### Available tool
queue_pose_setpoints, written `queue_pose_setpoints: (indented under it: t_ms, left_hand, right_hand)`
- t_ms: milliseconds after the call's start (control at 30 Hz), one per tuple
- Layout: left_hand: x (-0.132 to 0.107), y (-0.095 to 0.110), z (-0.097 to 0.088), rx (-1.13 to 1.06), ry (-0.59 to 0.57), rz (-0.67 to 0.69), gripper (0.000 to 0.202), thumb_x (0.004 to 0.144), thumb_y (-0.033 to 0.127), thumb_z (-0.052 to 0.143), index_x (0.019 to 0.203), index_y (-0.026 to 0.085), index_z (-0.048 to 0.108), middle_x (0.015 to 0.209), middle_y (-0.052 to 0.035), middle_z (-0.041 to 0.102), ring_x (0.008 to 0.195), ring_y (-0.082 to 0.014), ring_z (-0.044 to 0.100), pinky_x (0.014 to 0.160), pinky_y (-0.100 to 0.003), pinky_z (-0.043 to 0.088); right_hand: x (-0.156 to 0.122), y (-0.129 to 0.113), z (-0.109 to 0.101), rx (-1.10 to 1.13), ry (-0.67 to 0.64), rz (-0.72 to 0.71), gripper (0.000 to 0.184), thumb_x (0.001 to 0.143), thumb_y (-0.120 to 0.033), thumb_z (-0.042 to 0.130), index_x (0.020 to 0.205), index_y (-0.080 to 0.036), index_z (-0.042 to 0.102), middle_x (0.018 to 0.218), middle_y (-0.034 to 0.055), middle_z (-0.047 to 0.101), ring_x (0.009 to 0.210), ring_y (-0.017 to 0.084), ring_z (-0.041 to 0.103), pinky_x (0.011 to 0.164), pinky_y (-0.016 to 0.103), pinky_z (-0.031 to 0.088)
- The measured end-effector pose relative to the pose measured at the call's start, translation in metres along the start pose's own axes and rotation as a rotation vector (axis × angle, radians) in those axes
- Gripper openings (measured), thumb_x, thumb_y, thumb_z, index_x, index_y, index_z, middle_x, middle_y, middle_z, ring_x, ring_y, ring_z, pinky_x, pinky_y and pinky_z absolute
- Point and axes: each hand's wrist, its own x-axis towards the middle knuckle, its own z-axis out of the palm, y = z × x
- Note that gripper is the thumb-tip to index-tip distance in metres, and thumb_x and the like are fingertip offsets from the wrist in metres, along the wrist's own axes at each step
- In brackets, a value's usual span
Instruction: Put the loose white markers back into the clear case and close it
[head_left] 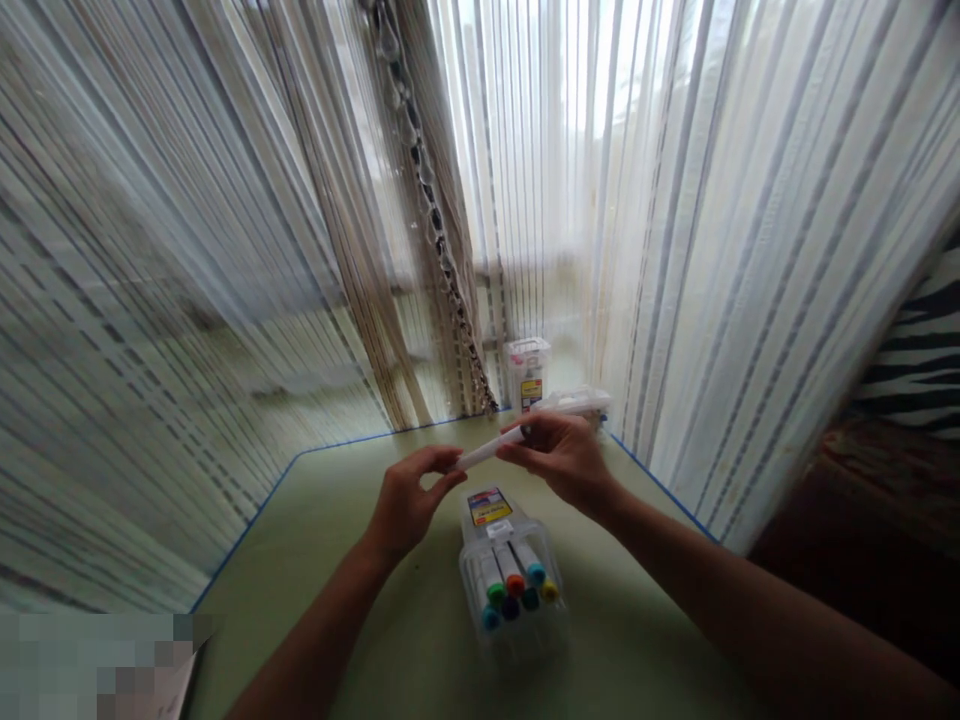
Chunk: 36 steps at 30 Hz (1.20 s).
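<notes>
A white marker (487, 449) is held slantwise above the table between both hands. My left hand (420, 490) pinches its lower left end with thumb and fingertips. The fingers of my right hand (566, 460) close round the upper right end, where a dark tip or cap shows. Just below lies a clear plastic case (472, 570) on its side, with a yellow label (489, 507) on it. Inside are several white markers with coloured ends, among them an orange-ended marker (514, 585) and a green-ended one (495, 593).
Behind my right hand, a clear box (528, 360) stands upright beside another clear case (577, 402) lying down. The pale green table (315, 540) has a blue edge. String curtains (225, 250) hang round its far sides. A pixelated patch (90, 670) covers the lower left corner.
</notes>
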Motion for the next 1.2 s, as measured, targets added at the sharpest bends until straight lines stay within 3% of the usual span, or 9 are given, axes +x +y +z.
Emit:
queue_pose_setpoints:
  t_ms: [100, 333, 500, 667, 833, 1200]
  left_hand:
    - [-0.002, 0.004, 0.007, 0.185, -0.006, 0.198, 0.012, 0.088, 0.019, 0.067, 0.099, 0.018, 0.072, 0.093, -0.0058, 0.074, 0.087, -0.0190, 0.070, 0.080, -0.032, 0.056]
    - [-0.009, 0.007, 0.012, 0.337, 0.044, 0.363, 0.018, 0.093, 0.013, 0.058, 0.110, 0.018, 0.064, 0.099, -0.0063, 0.071, 0.093, -0.0174, 0.069, 0.084, -0.027, 0.055]
    - [-0.013, 0.005, 0.013, 0.385, 0.003, 0.384, 0.024, 0.095, 0.009, 0.052, 0.115, 0.017, 0.060, 0.104, -0.0082, 0.070, 0.098, -0.0181, 0.068, 0.085, -0.027, 0.054]
    - [-0.013, 0.006, 0.014, 0.406, 0.067, 0.397, 0.011, 0.092, 0.016, 0.060, 0.103, 0.017, 0.061, 0.093, -0.0046, 0.067, 0.086, -0.0166, 0.067, 0.078, -0.026, 0.053]
    - [-0.013, 0.006, 0.011, 0.406, 0.052, 0.373, 0.007, 0.091, 0.018, 0.064, 0.098, 0.018, 0.064, 0.091, -0.0038, 0.067, 0.084, -0.0161, 0.066, 0.075, -0.025, 0.051]
    - [-0.015, 0.008, 0.010, 0.422, 0.148, 0.353, 0.009, 0.085, 0.020, 0.071, 0.085, 0.019, 0.062, 0.080, -0.0002, 0.064, 0.073, -0.0149, 0.062, 0.066, -0.025, 0.049]
  right_hand:
    - [-0.007, -0.004, 0.006, 0.040, -0.075, -0.078, 0.025, 0.061, -0.024, 0.090, 0.079, -0.016, 0.075, 0.071, 0.0025, 0.073, 0.062, 0.012, 0.065, 0.058, 0.024, 0.054]
    - [-0.015, -0.012, 0.010, -0.063, -0.180, -0.225, 0.020, 0.070, -0.016, 0.084, 0.090, -0.016, 0.078, 0.067, 0.0010, 0.071, 0.052, 0.007, 0.057, 0.045, 0.018, 0.046]
    - [-0.017, -0.015, 0.012, -0.120, -0.180, -0.257, 0.019, 0.071, -0.015, 0.083, 0.088, -0.013, 0.076, 0.066, 0.0006, 0.069, 0.052, 0.007, 0.056, 0.045, 0.016, 0.045]
    - [-0.018, -0.015, 0.011, -0.196, -0.203, -0.326, 0.021, 0.076, -0.014, 0.078, 0.097, -0.015, 0.078, 0.069, -0.0005, 0.063, 0.052, 0.006, 0.053, 0.045, 0.017, 0.043]
    - [-0.018, -0.015, 0.011, -0.296, -0.201, -0.395, 0.025, 0.077, -0.016, 0.080, 0.102, -0.020, 0.079, 0.077, -0.0002, 0.059, 0.053, 0.005, 0.047, 0.044, 0.017, 0.039]
    - [-0.020, -0.019, 0.010, -0.254, -0.308, -0.359, 0.028, 0.080, -0.021, 0.078, 0.109, -0.024, 0.078, 0.090, 0.0035, 0.063, 0.054, 0.004, 0.046, 0.044, 0.017, 0.040]
